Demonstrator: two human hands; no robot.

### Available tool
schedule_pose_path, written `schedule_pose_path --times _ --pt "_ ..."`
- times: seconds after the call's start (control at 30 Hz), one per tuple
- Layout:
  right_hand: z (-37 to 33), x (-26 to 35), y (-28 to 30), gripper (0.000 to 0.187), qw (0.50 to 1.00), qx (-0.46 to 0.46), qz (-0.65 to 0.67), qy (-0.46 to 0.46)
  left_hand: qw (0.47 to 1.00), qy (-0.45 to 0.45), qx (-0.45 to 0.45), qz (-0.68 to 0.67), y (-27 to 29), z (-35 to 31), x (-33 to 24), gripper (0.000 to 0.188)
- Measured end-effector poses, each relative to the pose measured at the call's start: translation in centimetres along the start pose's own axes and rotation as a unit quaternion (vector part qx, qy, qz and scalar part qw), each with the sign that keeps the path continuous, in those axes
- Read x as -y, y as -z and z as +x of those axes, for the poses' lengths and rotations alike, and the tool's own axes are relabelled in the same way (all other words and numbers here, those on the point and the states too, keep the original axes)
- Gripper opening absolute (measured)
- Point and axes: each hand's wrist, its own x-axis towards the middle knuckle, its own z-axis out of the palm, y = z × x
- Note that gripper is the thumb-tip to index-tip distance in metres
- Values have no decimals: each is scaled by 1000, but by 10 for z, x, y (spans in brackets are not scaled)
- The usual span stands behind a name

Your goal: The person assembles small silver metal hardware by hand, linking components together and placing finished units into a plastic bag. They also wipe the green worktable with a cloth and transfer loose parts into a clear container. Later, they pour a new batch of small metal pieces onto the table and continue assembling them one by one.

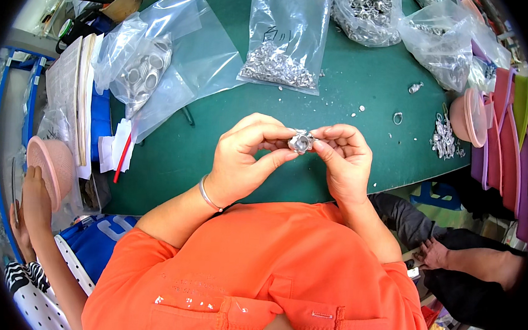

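Just above the table's near edge, my left hand point(243, 154) and my right hand point(347, 161) meet at a small silver-coloured metal jewellery piece point(301, 142). It has a round centre that faces up. My left thumb and index finger pinch it from the left, and my right thumb and fingers press on its right side. Fingertips cover its edges, so its full shape is hidden. Beyond my hands lies a clear bag of small silver pieces point(282, 68). A loose silver ring point(397, 118) rests on the table to the right.
The green table point(215, 177) carries a bag of larger rings point(145, 73) at left and a heap of silver pieces point(443, 136) at right. A pink bowl point(473, 117) and purple trays stand farther right. A co-worker's hand point(35, 196) is beside another pink bowl point(50, 173); someone's arm point(481, 263) shows at right.
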Motion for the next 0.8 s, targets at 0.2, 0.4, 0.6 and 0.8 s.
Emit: schedule_pose_path --times 0.2,0.4,0.6,0.8 --pt "0 0 -1 17 1000 1 4 -15 999 -12 -33 2 -4 0 -1 24" --pt "-3 -2 1 21 998 28 -47 -13 999 -20 -22 12 -4 1 -5 23" --pt "-2 6 -1 36 977 131 -170 -18 998 47 4 -32 -4 -2 0 25" --pt "62 79 37 31 820 -16 -463 335 996 74 4 -57 -4 -4 5 23"
